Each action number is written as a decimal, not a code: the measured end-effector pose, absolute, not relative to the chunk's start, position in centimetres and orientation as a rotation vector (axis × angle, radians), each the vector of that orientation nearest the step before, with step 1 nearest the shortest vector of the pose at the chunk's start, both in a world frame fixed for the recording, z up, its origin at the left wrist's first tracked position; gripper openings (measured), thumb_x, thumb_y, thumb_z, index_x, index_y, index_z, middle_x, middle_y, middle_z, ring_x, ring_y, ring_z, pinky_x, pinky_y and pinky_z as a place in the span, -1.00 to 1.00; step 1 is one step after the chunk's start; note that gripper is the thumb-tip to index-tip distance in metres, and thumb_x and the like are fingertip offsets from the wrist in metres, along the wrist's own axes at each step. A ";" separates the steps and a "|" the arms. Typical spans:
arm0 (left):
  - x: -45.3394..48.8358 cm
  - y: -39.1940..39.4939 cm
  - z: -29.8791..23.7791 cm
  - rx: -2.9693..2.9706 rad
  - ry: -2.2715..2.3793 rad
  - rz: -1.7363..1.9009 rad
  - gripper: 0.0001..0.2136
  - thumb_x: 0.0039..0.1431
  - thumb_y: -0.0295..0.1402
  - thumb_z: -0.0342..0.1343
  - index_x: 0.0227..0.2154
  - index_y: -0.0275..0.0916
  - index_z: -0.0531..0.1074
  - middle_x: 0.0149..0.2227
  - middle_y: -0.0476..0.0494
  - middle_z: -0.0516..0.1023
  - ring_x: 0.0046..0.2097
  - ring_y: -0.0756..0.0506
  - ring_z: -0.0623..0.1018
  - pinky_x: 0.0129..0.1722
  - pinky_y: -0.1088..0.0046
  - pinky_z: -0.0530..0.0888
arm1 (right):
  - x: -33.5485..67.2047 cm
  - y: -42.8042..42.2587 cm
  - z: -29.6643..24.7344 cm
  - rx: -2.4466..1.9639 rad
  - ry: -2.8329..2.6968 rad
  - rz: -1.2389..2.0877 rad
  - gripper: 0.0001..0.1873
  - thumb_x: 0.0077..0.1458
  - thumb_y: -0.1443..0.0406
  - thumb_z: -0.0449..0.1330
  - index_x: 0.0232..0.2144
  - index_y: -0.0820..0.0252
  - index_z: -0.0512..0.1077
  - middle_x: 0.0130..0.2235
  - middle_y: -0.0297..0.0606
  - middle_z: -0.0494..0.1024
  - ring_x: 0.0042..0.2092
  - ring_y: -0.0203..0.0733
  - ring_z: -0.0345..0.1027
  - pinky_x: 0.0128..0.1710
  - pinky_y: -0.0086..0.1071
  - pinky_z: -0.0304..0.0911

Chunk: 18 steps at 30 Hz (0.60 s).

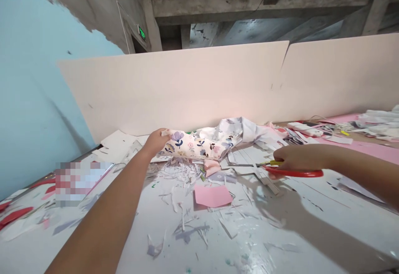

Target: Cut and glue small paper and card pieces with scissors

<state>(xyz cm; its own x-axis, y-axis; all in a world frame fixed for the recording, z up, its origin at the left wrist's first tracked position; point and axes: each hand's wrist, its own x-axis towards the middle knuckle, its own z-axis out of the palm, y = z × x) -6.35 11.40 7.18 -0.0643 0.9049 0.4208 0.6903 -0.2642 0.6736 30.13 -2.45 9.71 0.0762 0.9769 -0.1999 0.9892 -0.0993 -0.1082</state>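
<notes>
My left hand [157, 142] is closed on the left end of a cream fabric piece [191, 145] printed with purple, pink and dark flowers. The piece stretches rightward over a heap of white scraps, and its right end is bunched against a crumpled pale cloth [241, 130]. In my right hand [288, 160] is a pair of scissors [307, 173] with red handles. Their blades point left, just below the right part of the fabric and apart from it. Fingers partly hide the handles. A pink rectangular piece [213, 196] lies on the white tabletop [174, 245] below the fabric.
Thin white shreds [183, 172] litter the table. Red scraps [15, 216] lie at the far left, beside a blurred flat item [82, 182]. A pale upright panel [187, 91] closes off the back. Cables and a white power strip [305, 128] sit at the back right.
</notes>
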 end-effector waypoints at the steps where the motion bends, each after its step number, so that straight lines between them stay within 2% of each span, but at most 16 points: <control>1: -6.3 11.3 7.3 1.967 1.745 1.234 -0.67 -0.08 -0.22 0.05 -0.22 -0.21 0.41 -0.31 -0.06 0.52 -0.33 -0.05 0.48 -0.39 0.53 0.34 | 30.4 -2.7 9.8 2.265 2.112 -0.474 -0.62 -0.27 0.02 0.26 -0.70 0.15 0.26 -0.55 -0.24 0.39 -0.57 -0.23 0.21 -0.59 -0.33 0.04; 3: -6.4 11.3 7.5 1.992 1.784 1.226 -0.68 -0.06 -0.21 0.03 -0.22 -0.21 0.41 -0.33 -0.05 0.51 -0.33 -0.05 0.47 -0.38 0.52 0.33 | 30.6 -2.7 9.4 2.294 2.157 -0.855 -0.59 -0.22 -0.02 0.23 -0.70 0.16 0.24 -0.61 -0.29 0.34 -0.63 -0.29 0.17 -0.61 -0.34 0.08; 5: -6.5 11.4 7.6 2.024 1.829 1.214 -0.71 -0.07 -0.24 0.02 -0.26 -0.20 0.42 -0.33 -0.05 0.50 -0.31 -0.07 0.45 -0.35 0.51 0.32 | 30.1 -1.8 8.7 2.411 2.128 -1.278 -0.61 -0.16 -0.01 0.19 -0.65 0.17 0.27 -0.61 -0.27 0.36 -0.63 -0.26 0.23 -0.62 -0.34 0.15; 7: -6.7 11.6 7.6 2.066 1.869 1.183 -0.77 -0.10 -0.29 0.03 -0.33 -0.20 0.44 -0.33 -0.07 0.50 -0.28 -0.08 0.44 -0.32 0.49 0.30 | 29.3 -0.1 7.8 2.623 2.084 -1.613 -0.68 -0.12 0.06 0.20 -0.52 0.21 0.33 -0.51 -0.18 0.46 -0.55 -0.20 0.34 -0.61 -0.35 0.21; 10: -6.9 11.6 7.5 2.118 1.901 1.099 -0.82 -0.15 -0.36 0.03 -0.43 -0.21 0.45 -0.41 -0.07 0.50 -0.33 -0.08 0.42 -0.37 0.49 0.28 | 27.9 3.8 6.6 2.939 2.190 -1.508 -0.77 0.01 0.20 0.14 -0.34 0.26 0.35 -0.40 -0.15 0.48 -0.44 -0.23 0.38 -0.58 -0.44 0.23; 12: -6.9 11.3 7.4 2.140 1.900 1.053 -0.83 -0.16 -0.37 0.01 -0.45 -0.21 0.45 -0.45 -0.06 0.49 -0.38 -0.06 0.41 -0.42 0.50 0.27 | 27.1 6.5 5.8 3.041 2.183 -1.387 -0.74 0.06 0.20 0.11 -0.28 0.31 0.35 -0.36 -0.17 0.47 -0.39 -0.25 0.37 -0.51 -0.44 0.26; 15: -6.8 10.8 7.5 2.181 1.860 1.008 -0.82 -0.12 -0.35 -0.02 -0.44 -0.19 0.44 -0.42 -0.02 0.50 -0.41 -0.02 0.40 -0.46 0.54 0.26 | 25.8 9.8 4.5 3.084 2.104 -1.303 -0.69 0.13 0.21 0.07 -0.13 0.29 0.32 -0.16 -0.19 0.42 -0.23 -0.24 0.36 -0.28 -0.29 0.32; 18: -7.0 10.6 7.6 2.230 1.818 0.963 -0.82 -0.09 -0.37 -0.06 -0.45 -0.19 0.44 -0.47 0.01 0.47 -0.45 0.01 0.38 -0.49 0.55 0.25 | 24.5 11.7 3.2 3.079 2.021 -1.315 -0.67 0.13 0.23 0.07 -0.07 0.24 0.30 -0.06 -0.18 0.37 -0.14 -0.18 0.33 -0.18 -0.20 0.29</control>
<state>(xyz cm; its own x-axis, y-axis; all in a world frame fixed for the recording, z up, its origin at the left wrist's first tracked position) -6.98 10.62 7.60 0.0827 0.9124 0.4009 0.8442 -0.2779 0.4584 24.50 11.74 3.22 0.3470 0.9330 -0.0956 0.4651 -0.2597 -0.8463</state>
